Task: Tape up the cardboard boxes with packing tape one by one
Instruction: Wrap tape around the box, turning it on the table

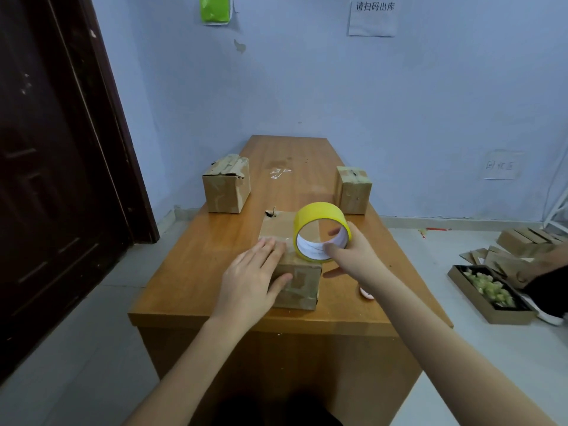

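Observation:
A small cardboard box (pixel 299 285) stands near the front of the wooden table (pixel 196 265). My left hand (pixel 250 279) lies flat on its top, fingers straight, thumb down the front face. My right hand (pixel 353 252) grips a yellow roll of packing tape (pixel 321 216), upright on the box's top right edge, with fingers through its core. Two other cardboard boxes stand farther back: one at the table's left edge (pixel 226 187) and one at the right edge (pixel 353 190).
A crumpled bit of clear tape (pixel 279 173) lies mid-table. A small pink object (pixel 367 293) peeks out under my right forearm. On the floor at right are a tray of tape scraps (pixel 488 295), flattened cardboard (pixel 522 241) and another person's shoe (pixel 547 315). A dark door (pixel 61 149) stands left.

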